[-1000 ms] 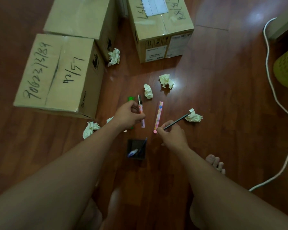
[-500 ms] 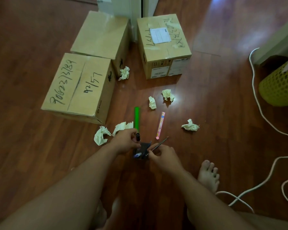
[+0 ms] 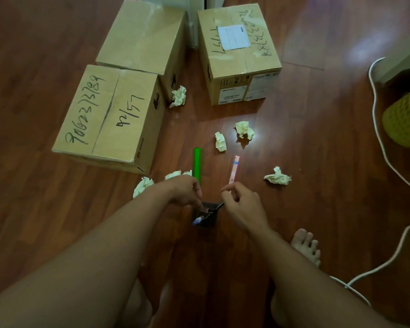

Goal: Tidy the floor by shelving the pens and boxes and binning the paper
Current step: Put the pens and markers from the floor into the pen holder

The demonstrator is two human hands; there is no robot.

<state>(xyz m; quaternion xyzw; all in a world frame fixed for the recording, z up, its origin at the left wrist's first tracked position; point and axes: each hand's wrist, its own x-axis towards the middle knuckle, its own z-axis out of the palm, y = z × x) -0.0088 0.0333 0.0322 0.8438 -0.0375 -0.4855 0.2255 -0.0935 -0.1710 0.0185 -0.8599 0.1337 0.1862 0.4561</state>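
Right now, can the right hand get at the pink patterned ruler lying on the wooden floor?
Probably yes: the right hand hovers just below the pink patterned ruler, with only bare floor between them.

Only one view is given, taken from the person's head. The dark red wooden floor (image 3: pixel 317 129) is looked down on from well above. Both bare arms are seen reaching forward, and three brown cardboard boxes (image 3: pixel 109 117) are seen farther ahead.

Reddish-brown wood-plank floor (image 3: pixel 317 138): smooth, glossy, glare patches. Three tan corrugated-cardboard boxes (image 3: pixel 109 119): matt, taped seams, marker scrawl. Pale crumpled paper balls (image 3: pixel 277 177): rough, creased. Yellow perforated plastic bin (image 3: pixel 405 119): slight sheen. White cable (image 3: pixel 376 129): smooth.
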